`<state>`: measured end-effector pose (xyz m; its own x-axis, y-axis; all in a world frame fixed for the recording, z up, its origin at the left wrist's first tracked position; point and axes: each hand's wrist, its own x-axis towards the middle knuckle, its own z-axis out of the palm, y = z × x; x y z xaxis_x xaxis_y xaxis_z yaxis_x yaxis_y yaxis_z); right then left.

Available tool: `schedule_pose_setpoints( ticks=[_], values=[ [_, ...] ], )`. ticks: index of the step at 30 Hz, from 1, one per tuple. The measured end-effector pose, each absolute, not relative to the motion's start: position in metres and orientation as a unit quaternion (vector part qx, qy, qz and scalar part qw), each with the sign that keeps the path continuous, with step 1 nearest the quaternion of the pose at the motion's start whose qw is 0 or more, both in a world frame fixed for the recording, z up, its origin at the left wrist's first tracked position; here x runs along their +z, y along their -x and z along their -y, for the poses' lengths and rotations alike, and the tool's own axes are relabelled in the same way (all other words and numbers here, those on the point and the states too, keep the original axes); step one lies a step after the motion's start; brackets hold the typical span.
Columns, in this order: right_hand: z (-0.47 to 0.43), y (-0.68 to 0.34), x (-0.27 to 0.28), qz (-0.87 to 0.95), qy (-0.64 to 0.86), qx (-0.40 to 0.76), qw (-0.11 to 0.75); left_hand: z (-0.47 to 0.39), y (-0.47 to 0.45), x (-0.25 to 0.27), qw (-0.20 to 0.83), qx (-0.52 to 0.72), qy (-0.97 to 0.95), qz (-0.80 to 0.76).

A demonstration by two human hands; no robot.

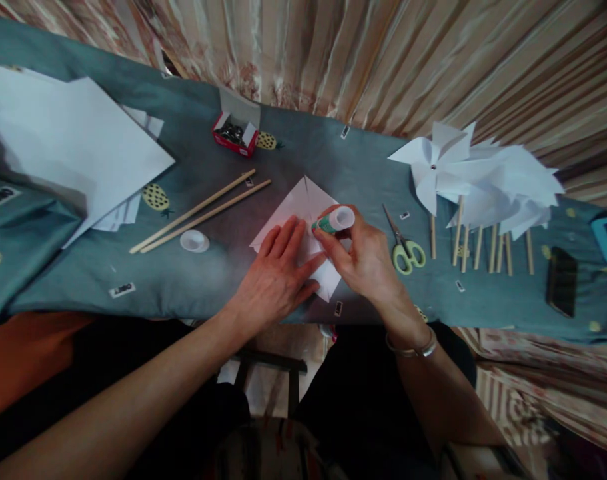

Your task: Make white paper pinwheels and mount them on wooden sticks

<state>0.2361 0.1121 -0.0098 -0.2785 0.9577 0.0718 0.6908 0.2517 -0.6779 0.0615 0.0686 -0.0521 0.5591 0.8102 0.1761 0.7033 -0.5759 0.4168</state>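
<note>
A white paper square (286, 208) with slits running in from its corners lies on the cloth in front of me. My left hand (278, 270) rests flat on its left part, fingers stretched out. In my right hand (360, 257) is a glue stick (328, 221) with a green label, gripped between thumb and fingers. It is tilted over the middle of the paper, and its tip is hidden. A white cap (194, 241) lies to the left of my left hand. Scissors (406, 250) with light green handles are just right of my right hand.
Two wooden sticks (203, 212) lie left of the paper, below a red box of small metal pieces (236, 135). Paper sheets (78, 140) are stacked at the far left. Several paper pinwheels (503, 180) on sticks and a dark phone (562, 281) are on the right.
</note>
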Motion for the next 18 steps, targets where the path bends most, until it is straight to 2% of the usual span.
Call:
schedule_pose_setpoints(
  ticks=[4, 9, 13, 18],
  values=[
    [-0.109, -0.24, -0.006, 0.747, 0.555, 0.249, 0.27, -0.069, -0.062, -0.051, 0.154, 0.184, -0.866, -0.439],
    [-0.113, -0.262, -0.01, 0.668, 0.582, 0.243, 0.395, -0.068, -0.061, -0.055, 0.16, 0.197, -0.863, -0.437],
    [-0.124, -0.276, -0.016, 0.55, 0.573, 0.334, 0.508, -0.068, -0.058, -0.055, 0.152, 0.224, -0.867, -0.419],
    [-0.132, -0.282, -0.014, 0.422, 0.547, 0.477, 0.543, -0.075, -0.027, -0.031, 0.092, 0.282, -0.85, -0.434]
  ],
)
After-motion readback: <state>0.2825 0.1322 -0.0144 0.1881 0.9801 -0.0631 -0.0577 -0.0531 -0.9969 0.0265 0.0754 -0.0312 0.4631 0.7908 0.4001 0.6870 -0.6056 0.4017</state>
